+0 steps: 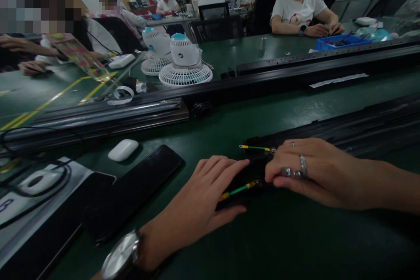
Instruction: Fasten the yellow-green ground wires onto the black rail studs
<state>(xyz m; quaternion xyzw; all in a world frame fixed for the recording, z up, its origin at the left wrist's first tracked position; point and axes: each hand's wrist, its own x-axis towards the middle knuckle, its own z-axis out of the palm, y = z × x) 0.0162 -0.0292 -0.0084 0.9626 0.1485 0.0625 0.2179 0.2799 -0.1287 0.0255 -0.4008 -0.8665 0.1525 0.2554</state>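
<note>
My left hand (206, 197) lies spread over the left end of a flat black piece, fingers stretched out and thumb apart. A short green wire with yellow sleeves (241, 189) runs out beside its palm. My right hand (305, 170), with rings on it, is curled closed on the same black piece; whatever its fingertips grip is hidden. Just past them a second green-and-yellow wire (256, 147) points left, ending in a small ring terminal. Long black strips (367, 124) extend from behind the right hand towards the right edge.
A black phone (160, 164) and a white earbud case (123, 150) lie left of my hands. Beyond are dark metal rails (210, 92), white fans (185, 63) and a blue tray (341, 42). Papers and a black cable (65, 175) occupy the near left. Other people sit around the table.
</note>
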